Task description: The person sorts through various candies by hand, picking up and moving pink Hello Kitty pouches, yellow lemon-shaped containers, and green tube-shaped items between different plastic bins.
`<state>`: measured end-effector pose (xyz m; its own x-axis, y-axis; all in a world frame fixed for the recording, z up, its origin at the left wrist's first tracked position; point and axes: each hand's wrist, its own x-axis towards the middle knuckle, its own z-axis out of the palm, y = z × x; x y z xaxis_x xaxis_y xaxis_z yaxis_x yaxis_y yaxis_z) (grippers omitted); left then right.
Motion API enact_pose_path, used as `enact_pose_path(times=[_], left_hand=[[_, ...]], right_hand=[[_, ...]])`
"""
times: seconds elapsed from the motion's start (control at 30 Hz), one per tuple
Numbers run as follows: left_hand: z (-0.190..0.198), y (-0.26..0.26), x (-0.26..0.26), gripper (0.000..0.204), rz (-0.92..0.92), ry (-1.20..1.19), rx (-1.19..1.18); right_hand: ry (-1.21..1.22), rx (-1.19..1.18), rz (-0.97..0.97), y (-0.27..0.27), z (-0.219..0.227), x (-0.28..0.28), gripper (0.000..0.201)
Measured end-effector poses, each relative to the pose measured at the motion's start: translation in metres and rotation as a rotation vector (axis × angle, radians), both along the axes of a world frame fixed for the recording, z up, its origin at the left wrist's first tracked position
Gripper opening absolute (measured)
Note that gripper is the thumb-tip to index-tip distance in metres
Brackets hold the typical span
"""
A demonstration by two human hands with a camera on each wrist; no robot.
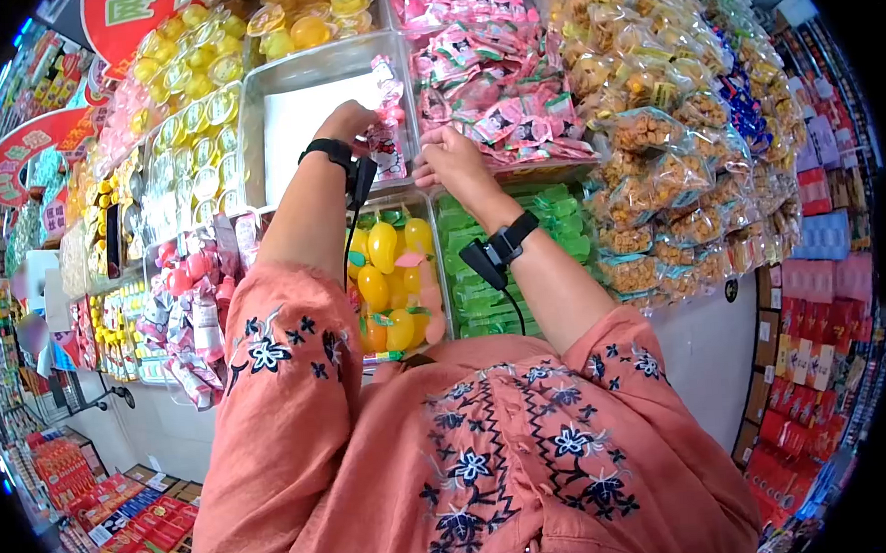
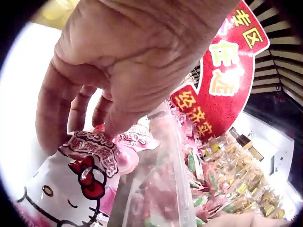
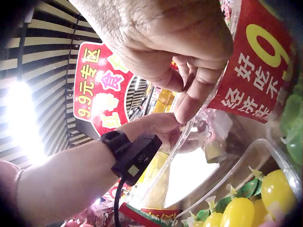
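Observation:
My left hand reaches into a clear bin lined with a white sheet. In the left wrist view its fingers and thumb pinch the crinkled top of a Hello Kitty package, with small pink-and-white pieces beside it. The package stands against the bin's right wall. My right hand is over the front corner where this bin meets the one of pink packets. Its fingers are loosely bent at the clear rim; nothing shows in them.
In front are bins of yellow mango-shaped sweets and green packets. Bagged brown snacks lie to the right, yellow jelly cups to the left. Red signs stand up around the bins.

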<state>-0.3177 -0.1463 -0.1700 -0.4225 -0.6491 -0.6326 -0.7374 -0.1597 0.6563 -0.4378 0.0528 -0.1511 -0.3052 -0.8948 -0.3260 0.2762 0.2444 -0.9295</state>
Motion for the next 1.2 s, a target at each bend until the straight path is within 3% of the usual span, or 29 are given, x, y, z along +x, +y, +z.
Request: enact_pose_path(times=[0.13, 0.23, 0.47, 0.63, 0.77, 0.83, 0.93, 1.03, 1.13, 1.2], left_hand=[[0.008, 0.005, 0.009, 0.034, 0.036, 0.106, 0.109], [0.022, 0.014, 0.007, 0.041, -0.024, -0.014, 0.091], [0.012, 0.023, 0.007, 0.051, -0.126, -0.023, 0.008], [0.040, 0.037, 0.010, 0.054, -0.179, -0.088, -0.161], [0.058, 0.052, 0.016, 0.071, 0.122, 0.153, -0.426], [0.073, 0.068, 0.022, 0.072, 0.120, 0.131, -0.393], [0.048, 0.081, 0.036, 0.060, -0.052, 0.141, -0.154], [0.028, 0.106, 0.048, 0.052, -0.042, 0.222, -0.549], [0.037, 0.131, 0.054, 0.048, -0.006, 0.231, -0.602], [0.046, 0.142, 0.052, 0.048, -0.113, 0.012, -0.669]], right_hand=[[0.008, -0.001, -0.004, 0.000, 0.000, 0.000, 0.023], [0.005, 0.006, -0.010, -0.001, -0.001, 0.001, 0.023], [0.037, 0.013, -0.012, -0.001, 0.001, 0.002, 0.023], [0.058, 0.011, 0.027, -0.002, 0.000, -0.002, 0.026], [0.050, -0.028, -0.009, -0.003, -0.008, 0.002, 0.021], [0.066, -0.014, -0.001, -0.003, -0.007, 0.002, 0.021], [0.066, 0.008, 0.051, 0.001, 0.003, 0.001, 0.029], [0.091, -0.001, 0.057, 0.002, 0.005, 0.001, 0.029], [0.113, -0.016, 0.094, 0.000, 0.000, -0.001, 0.026], [0.112, -0.029, 0.095, 0.000, 0.000, 0.000, 0.026]])
